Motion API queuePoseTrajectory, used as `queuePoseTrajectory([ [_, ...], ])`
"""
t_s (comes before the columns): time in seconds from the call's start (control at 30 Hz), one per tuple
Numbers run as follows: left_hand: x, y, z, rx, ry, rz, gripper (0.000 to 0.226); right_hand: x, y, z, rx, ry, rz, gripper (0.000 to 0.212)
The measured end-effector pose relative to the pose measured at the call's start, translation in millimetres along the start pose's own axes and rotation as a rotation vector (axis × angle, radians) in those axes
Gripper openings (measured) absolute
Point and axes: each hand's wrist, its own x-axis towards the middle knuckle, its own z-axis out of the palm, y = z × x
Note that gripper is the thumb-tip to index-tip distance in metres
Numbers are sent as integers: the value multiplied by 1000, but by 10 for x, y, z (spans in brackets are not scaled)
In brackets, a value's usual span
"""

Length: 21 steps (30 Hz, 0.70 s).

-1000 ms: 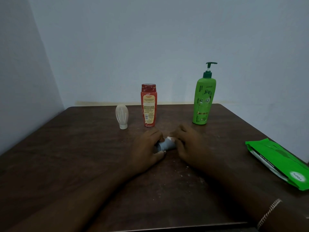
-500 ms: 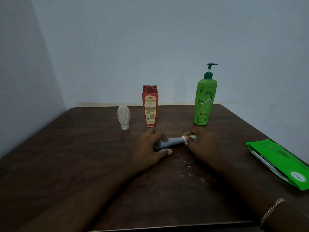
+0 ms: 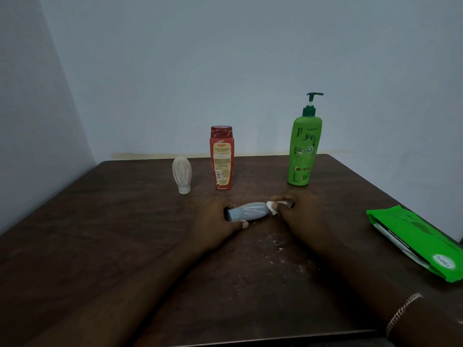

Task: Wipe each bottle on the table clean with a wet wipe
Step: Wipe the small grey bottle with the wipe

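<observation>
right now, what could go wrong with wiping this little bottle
1. The left hand grips the grey bottle at its cap end, so that covered part may get missed unless the grip shifts.
2. The right hand, pinching the wet wipe, works just in front of the tall green pump bottle; a wide stroke could topple it.
3. White specks lie on the table close by; the bottle could pick them up if set there.

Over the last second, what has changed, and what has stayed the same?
The right hand, pinching the wet wipe, slid rightward along the grey bottle, away from the left hand, baring its body. The left hand still grips the other end. The red bottle, green pump bottle, clear bottle and wipe pack stayed put.
</observation>
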Motion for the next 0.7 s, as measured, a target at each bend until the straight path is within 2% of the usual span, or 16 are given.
queuePoseTrajectory([
  [0.23, -4, 15, 3, -13, 6, -44, 42, -39, -53, 57, -43, -77, -6, 18],
  [0.3, -16, 19, -3, -5, 27, -14, 43, -64, -77, 68, -73, -85, -58, 19],
  [0.47, -46, 36, -15, -25, 44, 36, 42, -142, -269, 184, -140, -246, -281, 22],
  [0.53, -55, 42, -26, -37, 58, 52, 42, -132, -242, 194, -112, -193, -272, 17],
  [0.7, -67, 68, -35, 19, 77, 64, 44, -49, -81, 51, -25, -28, -99, 8],
])
